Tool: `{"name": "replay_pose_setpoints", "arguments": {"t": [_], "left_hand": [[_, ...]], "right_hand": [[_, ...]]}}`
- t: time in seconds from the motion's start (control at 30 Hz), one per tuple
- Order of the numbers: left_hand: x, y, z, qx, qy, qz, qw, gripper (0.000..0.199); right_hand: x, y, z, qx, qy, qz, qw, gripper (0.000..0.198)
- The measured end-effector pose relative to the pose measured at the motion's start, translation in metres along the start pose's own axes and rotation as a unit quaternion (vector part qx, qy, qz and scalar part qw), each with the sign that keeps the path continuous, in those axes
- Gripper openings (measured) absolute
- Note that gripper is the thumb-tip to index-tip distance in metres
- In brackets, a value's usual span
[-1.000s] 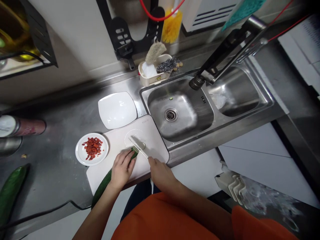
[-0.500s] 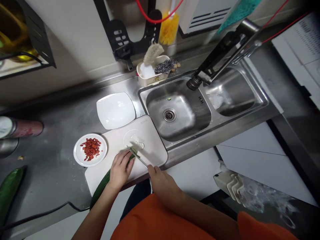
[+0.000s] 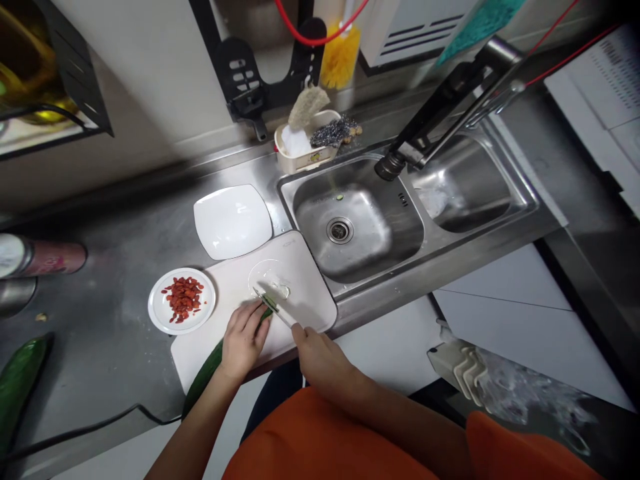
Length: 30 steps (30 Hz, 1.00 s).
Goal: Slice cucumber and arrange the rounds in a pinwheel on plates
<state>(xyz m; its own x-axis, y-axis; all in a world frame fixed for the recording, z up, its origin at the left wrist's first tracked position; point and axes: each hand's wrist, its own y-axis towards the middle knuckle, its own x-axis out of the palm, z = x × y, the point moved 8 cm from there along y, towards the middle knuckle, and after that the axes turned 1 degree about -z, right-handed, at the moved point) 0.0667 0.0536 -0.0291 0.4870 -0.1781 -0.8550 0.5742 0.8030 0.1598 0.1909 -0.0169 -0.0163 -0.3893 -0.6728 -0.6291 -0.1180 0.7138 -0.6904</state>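
Observation:
My left hand (image 3: pixel 244 340) is closed over a long green cucumber (image 3: pixel 207 373) on the white cutting board (image 3: pixel 310 287). A white-handled knife (image 3: pixel 280 315) is in the grip of my right hand (image 3: pixel 320 360). Its blade lies across the cucumber's cut end, right beside my left fingertips. Wet marks and a thin pale ring show on the board just beyond the blade. My left forearm and hand hide part of the cucumber. Left of the board, a round white plate (image 3: pixel 160 313) holds chopped red pieces.
A square white dish (image 3: pixel 233 223) stands behind the board. To the right is a steel sink (image 3: pixel 370 260) with a black tap (image 3: pixel 425 120) above. Another cucumber (image 3: pixel 23 373) lies far left, near a pink can (image 3: pixel 57 258). A cable (image 3: pixel 85 433) runs along the front edge.
The knife has shifted slightly at the cucumber's end, and its handle sits a little higher with my right hand. My left hand keeps its hold. The whole view has moved slightly.

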Motion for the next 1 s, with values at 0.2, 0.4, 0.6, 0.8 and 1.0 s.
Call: {"name": "replay_pose_setpoints", "arguments": {"t": [0.2, 0.4, 0.6, 0.8, 1.0], "left_hand": [[0.001, 0.001, -0.001, -0.006, -0.006, -0.002, 1.0, 0.031], [0.0, 0.002, 0.0, -0.004, -0.008, -0.008, 1.0, 0.031], [-0.001, 0.002, 0.0, -0.002, -0.004, -0.005, 1.0, 0.03], [-0.002, 0.002, 0.0, -0.002, -0.006, -0.007, 1.0, 0.029], [-0.002, 0.001, -0.001, -0.005, -0.002, 0.003, 1.0, 0.028]], "right_hand": [[0.003, 0.012, 0.0, -0.001, 0.004, 0.006, 1.0, 0.032], [0.007, 0.025, -0.005, 0.003, 0.008, 0.009, 1.0, 0.034], [0.011, 0.032, -0.002, 0.012, 0.025, 0.013, 1.0, 0.037], [0.002, 0.013, 0.008, 0.03, 0.014, 0.019, 0.999, 0.033], [-0.002, -0.014, 0.003, 0.019, -0.014, -0.018, 1.0, 0.031]]}}
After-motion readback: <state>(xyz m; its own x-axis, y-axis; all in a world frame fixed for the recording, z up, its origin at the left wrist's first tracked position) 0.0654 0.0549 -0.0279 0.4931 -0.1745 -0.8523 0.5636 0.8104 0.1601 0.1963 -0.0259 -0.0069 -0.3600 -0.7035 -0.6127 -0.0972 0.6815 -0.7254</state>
